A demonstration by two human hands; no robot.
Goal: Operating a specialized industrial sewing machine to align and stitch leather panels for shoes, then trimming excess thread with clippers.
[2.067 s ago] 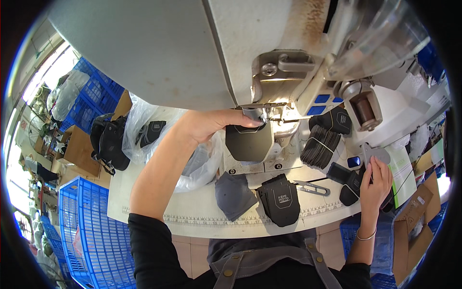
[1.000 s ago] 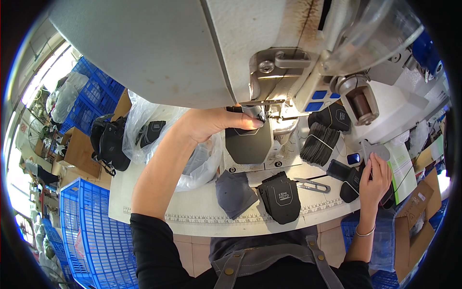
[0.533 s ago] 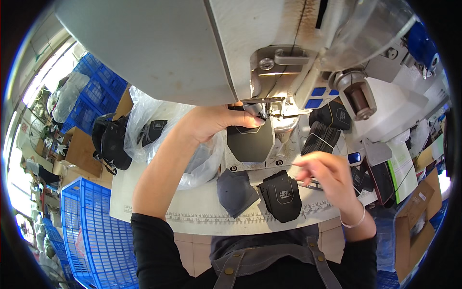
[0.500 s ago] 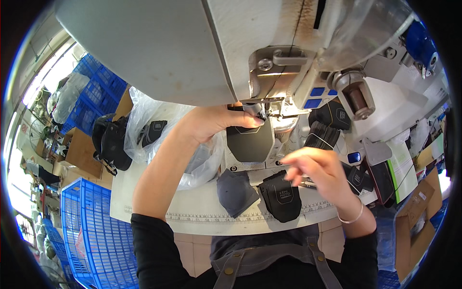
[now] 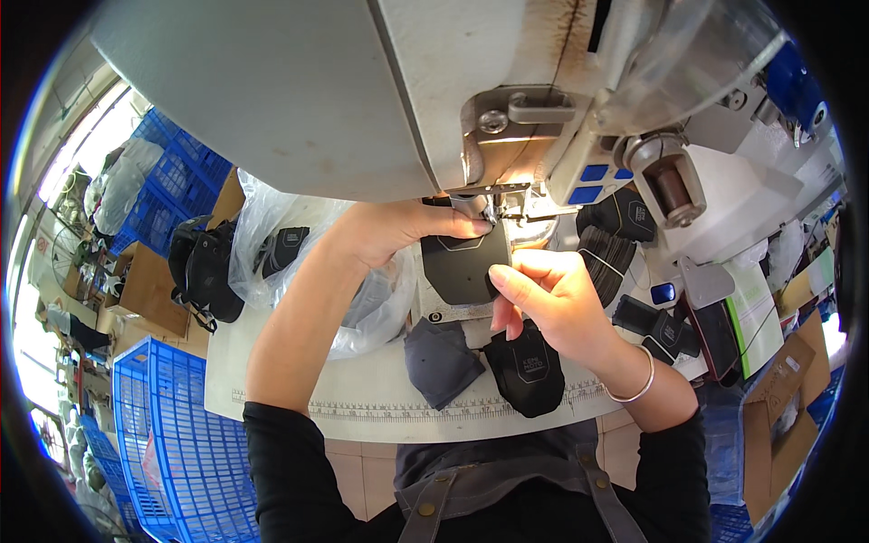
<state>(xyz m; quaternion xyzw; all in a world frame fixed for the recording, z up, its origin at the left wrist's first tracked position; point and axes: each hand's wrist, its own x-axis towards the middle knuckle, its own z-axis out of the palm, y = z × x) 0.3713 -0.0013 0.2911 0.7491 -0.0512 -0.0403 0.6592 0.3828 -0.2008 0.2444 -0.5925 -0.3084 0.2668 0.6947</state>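
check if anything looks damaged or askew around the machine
The machine has brown, rust-like stains at the picture's top, odd against its pale paint. The grey pieces lie unevenly stacked, edges mismatched. Nothing looks spilled.

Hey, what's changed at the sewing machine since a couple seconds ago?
The right hand came away from the grey, rounded flat plate and moved left to the right edge of the black panel with cut corners; its thumb and fingers are there now. The left hand stayed with its thumb on that panel.
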